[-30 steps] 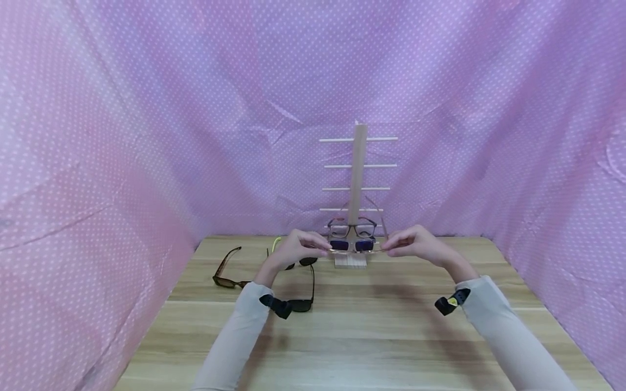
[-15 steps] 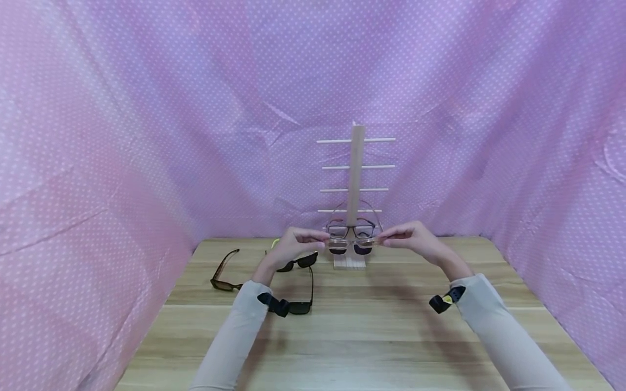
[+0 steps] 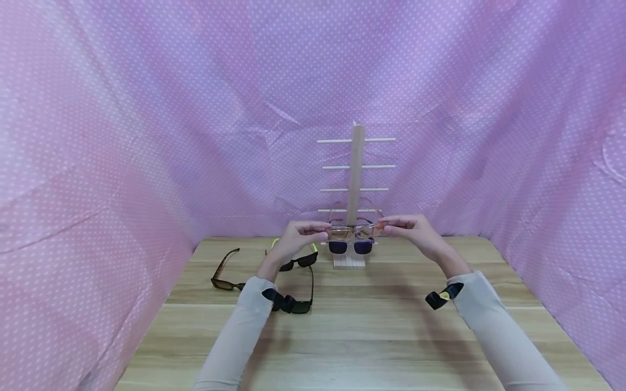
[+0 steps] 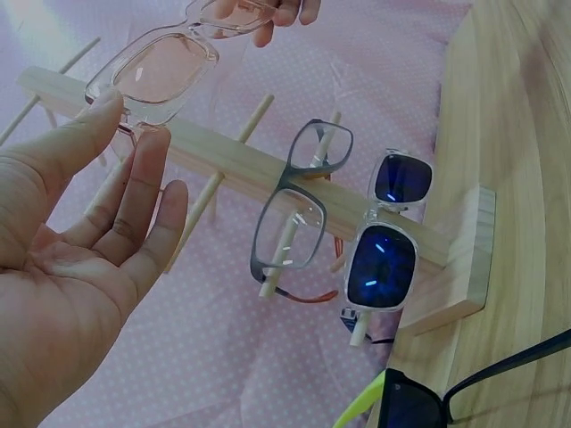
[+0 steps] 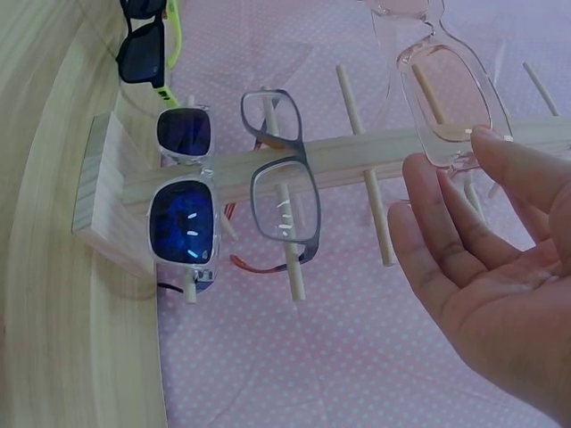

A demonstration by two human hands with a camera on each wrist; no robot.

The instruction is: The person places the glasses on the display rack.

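Note:
Both hands hold a pair of clear, pinkish glasses in front of a wooden display stand. The left hand pinches one hinge corner of the frame between thumb and fingers. At the opposite corner, the right hand pinches it the same way. On the stand's lower rods hang grey-framed eyeglasses with reddish temple tips. Below them hang clear-framed sunglasses with dark blue lenses. In the head view the held glasses overlap the grey eyeglasses.
Sunglasses with lime-green temples lie on the wooden table left of the stand. Brown sunglasses lie farther left, and black sunglasses are partly behind the left wrist. Bare rods stick out of the upper post. A pink dotted cloth surrounds the table.
Both hands have raised the pinkish glasses from before the blue-lensed sunglasses to about the height of the grey eyeglasses. The blue lenses now show below the held frame.

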